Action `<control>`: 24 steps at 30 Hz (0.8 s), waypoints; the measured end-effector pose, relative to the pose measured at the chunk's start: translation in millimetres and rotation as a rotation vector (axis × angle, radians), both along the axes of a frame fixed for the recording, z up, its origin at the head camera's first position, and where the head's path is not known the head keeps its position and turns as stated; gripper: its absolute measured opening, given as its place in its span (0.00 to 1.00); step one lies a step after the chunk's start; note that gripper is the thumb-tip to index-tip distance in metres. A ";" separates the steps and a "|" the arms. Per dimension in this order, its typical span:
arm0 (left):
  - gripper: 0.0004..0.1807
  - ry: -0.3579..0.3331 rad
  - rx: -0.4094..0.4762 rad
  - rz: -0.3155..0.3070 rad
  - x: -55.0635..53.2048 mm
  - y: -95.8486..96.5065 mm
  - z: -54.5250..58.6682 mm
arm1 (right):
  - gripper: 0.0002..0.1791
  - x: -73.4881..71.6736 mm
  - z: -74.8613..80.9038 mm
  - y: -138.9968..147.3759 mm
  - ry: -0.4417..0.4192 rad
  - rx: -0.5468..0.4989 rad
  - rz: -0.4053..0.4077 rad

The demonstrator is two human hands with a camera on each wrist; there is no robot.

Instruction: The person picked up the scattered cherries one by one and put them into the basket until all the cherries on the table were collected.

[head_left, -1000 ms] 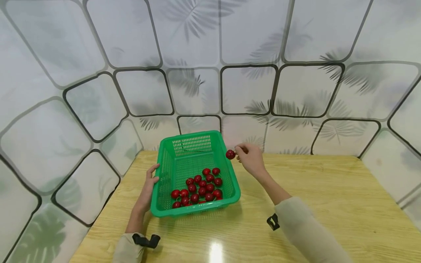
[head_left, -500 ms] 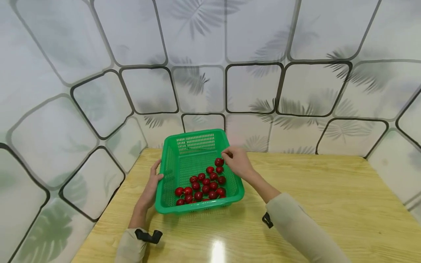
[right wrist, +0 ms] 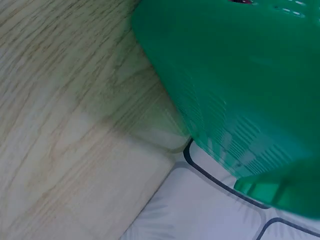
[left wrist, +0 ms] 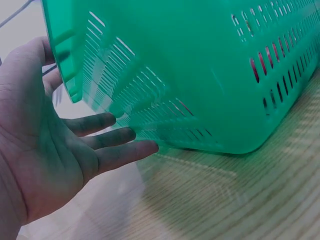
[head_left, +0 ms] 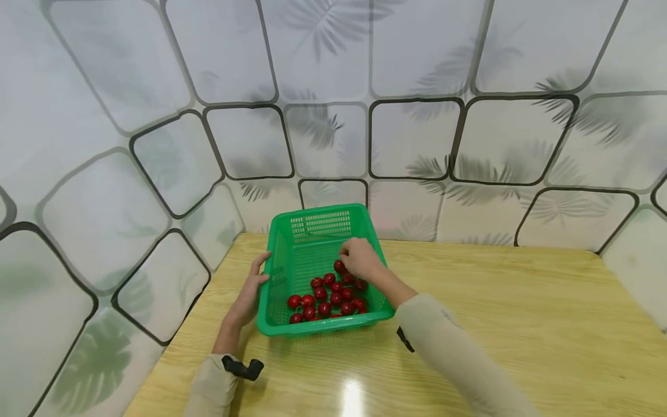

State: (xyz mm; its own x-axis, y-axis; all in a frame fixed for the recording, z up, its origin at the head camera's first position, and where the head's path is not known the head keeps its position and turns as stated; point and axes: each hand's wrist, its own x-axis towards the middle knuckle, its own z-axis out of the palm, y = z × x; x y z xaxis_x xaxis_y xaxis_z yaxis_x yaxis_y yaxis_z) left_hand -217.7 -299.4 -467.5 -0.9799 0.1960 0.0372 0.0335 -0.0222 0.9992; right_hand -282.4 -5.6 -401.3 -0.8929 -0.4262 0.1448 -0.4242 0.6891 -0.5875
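Note:
A green plastic basket (head_left: 312,329) with slotted walls stands on the table, a group of red cherries (head_left: 336,299) lying in its near part. My left hand (head_left: 249,298) holds its left rim. In the left wrist view that hand (left wrist: 55,135) has the thumb and a finger over the rim, while three other fingers stretch under it along the outer wall. My right hand (head_left: 362,259) reaches over the right rim, fingertips pinching at the top of a dark red cherry (head_left: 339,266) just above the others. The right wrist view shows the basket's outer wall (right wrist: 210,60), not the hand.
The light wood table (head_left: 484,307) extends to the right and in front of the basket. Right behind its back edge rises a pale wall covering (head_left: 406,139) with dark outlines and leaf prints. Black straps (head_left: 242,368) sit on both sleeves.
My right hand has carried the cherry left and down, from outside the right rim to just over the pile. My left hand stays on the rim. The head view has turned slightly left.

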 end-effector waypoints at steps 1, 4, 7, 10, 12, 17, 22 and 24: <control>0.34 -0.007 0.014 -0.010 -0.2 1.0 -0.4 | 0.10 -0.5 -2.6 -1.2 0.002 0.028 0.004; 0.35 -0.031 0.048 -0.030 0.7 4.5 0.1 | 0.11 0.9 -10.4 -2.7 -0.012 0.083 0.015; 0.35 -0.054 0.061 -0.038 2.2 7.5 0.4 | 0.12 3.5 -17.6 -2.3 -0.006 0.137 0.018; 0.35 -0.056 0.063 -0.033 4.0 9.5 0.2 | 0.14 5.0 -21.0 -1.5 -0.012 0.175 0.018; 0.35 -0.048 0.063 -0.024 4.9 10.2 -0.2 | 0.16 6.0 -21.2 -0.9 -0.022 0.193 0.020; 0.35 -0.029 0.046 -0.027 2.3 15.1 0.4 | 0.22 7.9 -16.6 7.3 -0.052 0.164 -0.001; 0.36 -0.028 0.046 -0.036 -3.0 20.5 3.9 | 0.17 8.5 -6.2 18.7 -0.025 0.032 -0.023; 0.36 -0.025 0.048 -0.026 -5.1 20.5 5.6 | 0.14 7.3 -1.3 23.0 -0.003 -0.027 -0.021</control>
